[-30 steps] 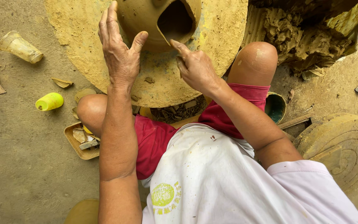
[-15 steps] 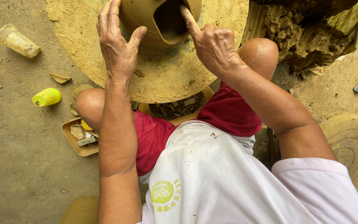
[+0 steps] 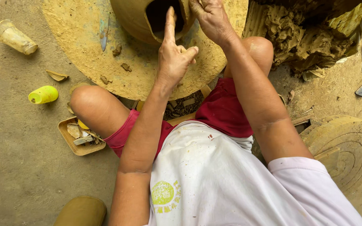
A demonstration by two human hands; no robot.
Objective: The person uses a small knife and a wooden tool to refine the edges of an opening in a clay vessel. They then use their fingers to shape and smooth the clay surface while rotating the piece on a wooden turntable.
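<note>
Two hands met at the pot (image 3: 135,21) on the wheel (image 3: 84,62): my left hand (image 3: 174,58) curled, forefinger in its opening; my right hand (image 3: 212,19) pinched the rim. Soft, heavy clay, I judged, easily dented; best supported low.

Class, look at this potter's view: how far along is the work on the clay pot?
Done: the clay pot stands formed on the round wheel, with an opening cut in its wall. In hand: the left hand points one finger at that opening, and the right hand grips its edge. Left: the opening's edges look rough; scraps lie on the wheel.
</note>
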